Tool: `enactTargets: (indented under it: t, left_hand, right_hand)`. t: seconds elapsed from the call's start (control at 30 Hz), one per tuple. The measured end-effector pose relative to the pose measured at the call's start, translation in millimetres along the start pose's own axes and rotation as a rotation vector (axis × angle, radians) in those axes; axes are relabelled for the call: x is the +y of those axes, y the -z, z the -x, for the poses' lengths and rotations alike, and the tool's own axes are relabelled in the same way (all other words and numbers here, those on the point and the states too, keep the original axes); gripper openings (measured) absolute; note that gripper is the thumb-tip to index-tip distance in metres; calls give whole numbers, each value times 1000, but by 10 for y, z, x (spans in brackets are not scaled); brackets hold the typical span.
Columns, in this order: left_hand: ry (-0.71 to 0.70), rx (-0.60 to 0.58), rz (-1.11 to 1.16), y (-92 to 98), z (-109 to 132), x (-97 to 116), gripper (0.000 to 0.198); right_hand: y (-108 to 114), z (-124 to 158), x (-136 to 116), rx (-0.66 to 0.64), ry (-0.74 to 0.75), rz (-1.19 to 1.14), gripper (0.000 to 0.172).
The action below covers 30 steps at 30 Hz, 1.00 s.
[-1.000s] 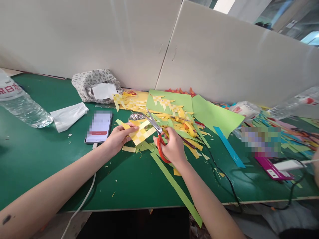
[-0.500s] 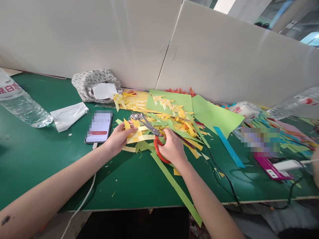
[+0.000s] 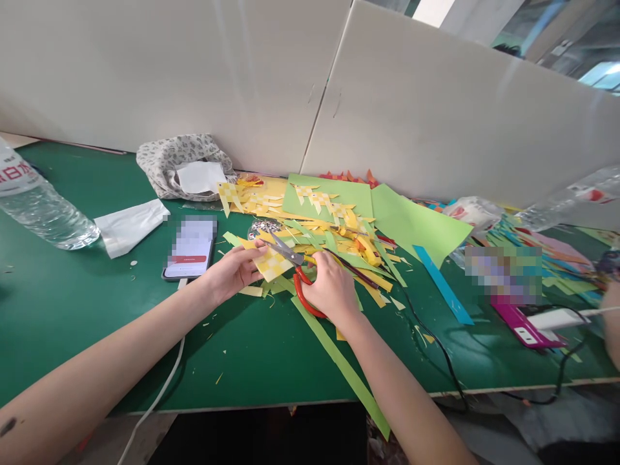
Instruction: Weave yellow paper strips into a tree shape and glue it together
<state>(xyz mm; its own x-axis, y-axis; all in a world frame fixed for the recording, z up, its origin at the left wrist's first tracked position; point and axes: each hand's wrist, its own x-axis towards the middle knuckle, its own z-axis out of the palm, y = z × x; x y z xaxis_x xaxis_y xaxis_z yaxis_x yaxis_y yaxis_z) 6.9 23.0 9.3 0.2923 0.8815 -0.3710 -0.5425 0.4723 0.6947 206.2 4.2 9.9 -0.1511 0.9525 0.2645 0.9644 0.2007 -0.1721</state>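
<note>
Checkered yellow paper (image 3: 274, 265) is pinched in the closed left grip (image 3: 233, 271), scissors (image 3: 293, 257) clasped in the curled right grip (image 3: 333, 284), forearms (image 3: 145, 329) angled inward over the near edge of the desk (image 3: 232, 368).

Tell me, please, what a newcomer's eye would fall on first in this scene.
Near the centre, the red-handled scissors in the right hand probably catch the eye first, their blades at the checked yellow paper in the left hand. Perhaps next come the paper strips heaped beyond the hands and the bright blue strip to their right.
</note>
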Motion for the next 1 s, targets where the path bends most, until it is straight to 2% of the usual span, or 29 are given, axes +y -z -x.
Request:
enactTargets:
  t: [0.17, 0.4, 0.5, 0.63, 0.77, 1.0]
  left_hand:
    - [-55, 12, -13, -7, 15, -23, 28]
    - [-1, 137, -99, -6, -4, -19, 22]
    - [-15, 107, -146, -4, 9, -6, 17]
    - [-25, 88, -182, 8, 22, 1, 23]
    - [-81, 121, -207, 7, 34, 5, 22]
    - [-239, 161, -203, 22, 21, -1, 34]
  right_hand:
    - [9, 8, -31, -17, -8, 24, 26]
    - [2, 3, -12, 17, -5, -32, 25]
    - [-12, -9, 31, 38, -26, -80, 23]
    - [-20, -12, 58, 37, -49, -116, 21]
    - [-7, -8, 46, 29, -32, -131, 19]
    - [11, -19, 79, -25, -22, -160, 26]
